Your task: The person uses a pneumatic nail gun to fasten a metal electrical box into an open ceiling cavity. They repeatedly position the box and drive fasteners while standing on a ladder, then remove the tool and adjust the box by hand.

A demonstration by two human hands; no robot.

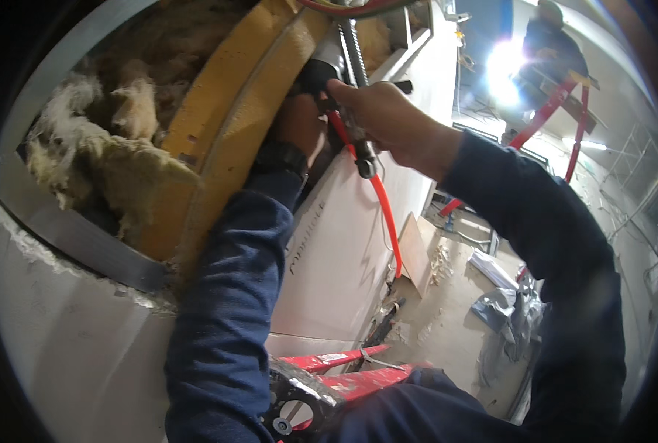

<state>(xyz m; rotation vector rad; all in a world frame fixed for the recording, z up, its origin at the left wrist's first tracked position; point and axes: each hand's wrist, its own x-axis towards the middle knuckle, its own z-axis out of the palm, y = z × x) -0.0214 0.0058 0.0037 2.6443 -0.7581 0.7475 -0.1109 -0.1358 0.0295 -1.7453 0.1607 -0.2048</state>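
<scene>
My left hand [303, 120] reaches up beside a yellow metal beam [229, 133], close to a black round fitting [318, 75]; its fingers are mostly hidden. Across from it, my right hand [399, 122] is closed around a dark metal tool with a rounded lower end [366, 166], whose kind I cannot make out. The right thumb points at the black fitting. An orange-red cable or tube [385, 210] passes by the tool and hangs down in front of the white wall panel [336, 251]. Above the hands runs a ribbed flexible metal conduit [352, 52].
Torn insulation wool [115, 155] fills the wall opening at left, edged by a metal stud [85, 240]. Below me is a red stepladder [343, 369]. Grey plastic sheeting [513, 310] lies on the floor. A person [554, 52] is near another red ladder [543, 114] and a bright lamp.
</scene>
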